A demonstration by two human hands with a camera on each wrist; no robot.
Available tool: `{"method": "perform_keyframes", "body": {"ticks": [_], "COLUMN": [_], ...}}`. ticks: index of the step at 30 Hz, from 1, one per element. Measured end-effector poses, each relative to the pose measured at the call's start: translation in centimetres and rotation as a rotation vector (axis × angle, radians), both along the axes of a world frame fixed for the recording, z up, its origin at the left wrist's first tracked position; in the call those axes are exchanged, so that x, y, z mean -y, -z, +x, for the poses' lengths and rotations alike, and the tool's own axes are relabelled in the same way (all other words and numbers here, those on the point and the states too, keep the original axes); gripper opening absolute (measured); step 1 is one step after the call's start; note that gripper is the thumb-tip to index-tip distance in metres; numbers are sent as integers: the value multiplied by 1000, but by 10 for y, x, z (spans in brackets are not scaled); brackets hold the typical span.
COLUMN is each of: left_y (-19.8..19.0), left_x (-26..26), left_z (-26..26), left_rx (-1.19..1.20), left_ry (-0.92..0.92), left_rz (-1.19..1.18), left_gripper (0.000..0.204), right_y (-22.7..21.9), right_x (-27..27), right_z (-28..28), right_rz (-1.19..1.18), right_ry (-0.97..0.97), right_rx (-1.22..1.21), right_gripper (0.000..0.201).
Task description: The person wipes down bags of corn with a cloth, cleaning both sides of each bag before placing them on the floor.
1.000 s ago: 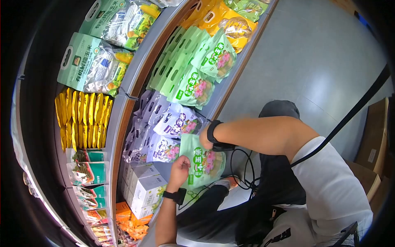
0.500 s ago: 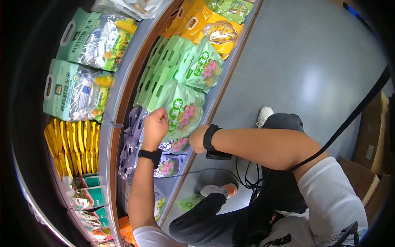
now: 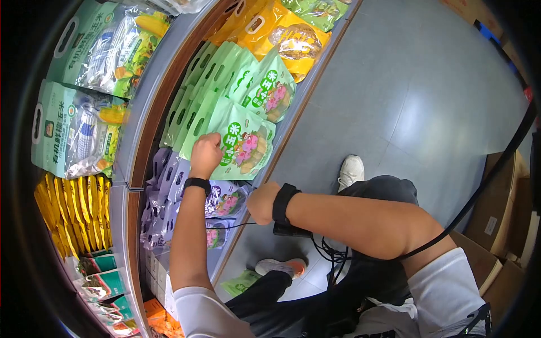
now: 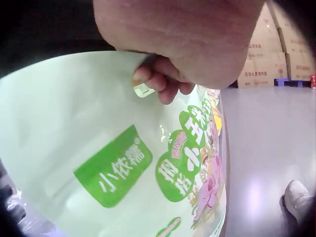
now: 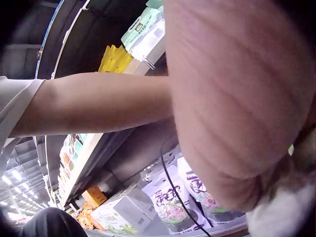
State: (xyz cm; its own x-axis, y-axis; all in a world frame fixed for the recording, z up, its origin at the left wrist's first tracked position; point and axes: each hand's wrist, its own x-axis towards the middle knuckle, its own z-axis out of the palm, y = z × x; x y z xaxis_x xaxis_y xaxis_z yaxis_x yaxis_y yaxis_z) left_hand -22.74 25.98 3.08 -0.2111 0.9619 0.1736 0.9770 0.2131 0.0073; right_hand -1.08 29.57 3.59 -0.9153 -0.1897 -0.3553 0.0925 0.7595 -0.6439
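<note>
My left hand (image 3: pixel 205 155) grips the top edge of a pale green bag (image 3: pixel 245 143) printed with a pink cartoon figure. In the left wrist view its fingertips (image 4: pixel 165 81) curl at the bag's handle hole. The bag leans at the front of a row of matching green bags (image 3: pixel 194 107) on the shelf. Below the bag's lower corner is my right hand (image 3: pixel 265 203), back up and apart from the bag in the head view. Its fingers are mostly hidden; the right wrist view shows a blurred white patch beside it.
Purple bags (image 3: pixel 225 200) stand beside the green row, with yellow bags (image 3: pixel 293 39) at its other end. The upper shelf bears corn packs (image 3: pixel 84 132) and yellow packets (image 3: pixel 76 211). Another green bag (image 3: pixel 242 281) lies low by a shoe (image 3: pixel 282 267). Cardboard boxes (image 3: pixel 490 208) stand behind; a black cable (image 3: pixel 332 250) hangs near the legs.
The green bag has moved from over the shelf's front edge, past the purple bags, to the green row. My left hand went with it; my right hand has come away from the bag.
</note>
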Motion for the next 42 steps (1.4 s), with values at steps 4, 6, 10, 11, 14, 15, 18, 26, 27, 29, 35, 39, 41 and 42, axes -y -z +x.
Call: {"method": "perform_keyframes", "body": {"ticks": [4,6,10,11,14,15,18,26,27,29,35,39,41,42], "left_y": [-9,-1,15,18,18,18,12,150,156,169,159,174,182,184], "left_x": [-1,0,9,11,12,10,5,35,33,26,26,12,6,8], "left_z": [-2,3,4,4,9,17,47,89,92,93,53,47,46,46], "left_rx": [-67,-72,-21,-17,-58,-116,-324,44,19,13,1,107,99,111], "left_ry": [70,56,-61,-63,-153,-154,-144,197,136,84,112,4,3,0], "left_rz": [-23,-22,60,59,-43,13,152,-325,-404,-474,-306,-261,-198,-201], "left_gripper": [6,5,5,5,9,15,26,40,39,39,38,38,39,39], "right_y": [-2,1,9,12,9,11,16,29,27,24,34,28,27,27], "right_x": [4,4,3,4,-2,-1,-2,-13,-16,-24,-32,-34,-36,-38], "right_z": [-1,0,0,0,3,4,8,23,27,33,30,33,39,41], "right_rz": [-41,-53,-58,-46,-48,-49,-36,73,70,65,7,11,-4,-19], "right_ry": [-26,-33,-2,14,-2,-1,24,10,22,34,62,56,73,92], "right_rx": [35,8,45,56,43,45,7,-6,-49,-10,40,89,103,106], "right_gripper": [26,27,28,28,26,26,25,14,15,16,18,21,21,22]}}
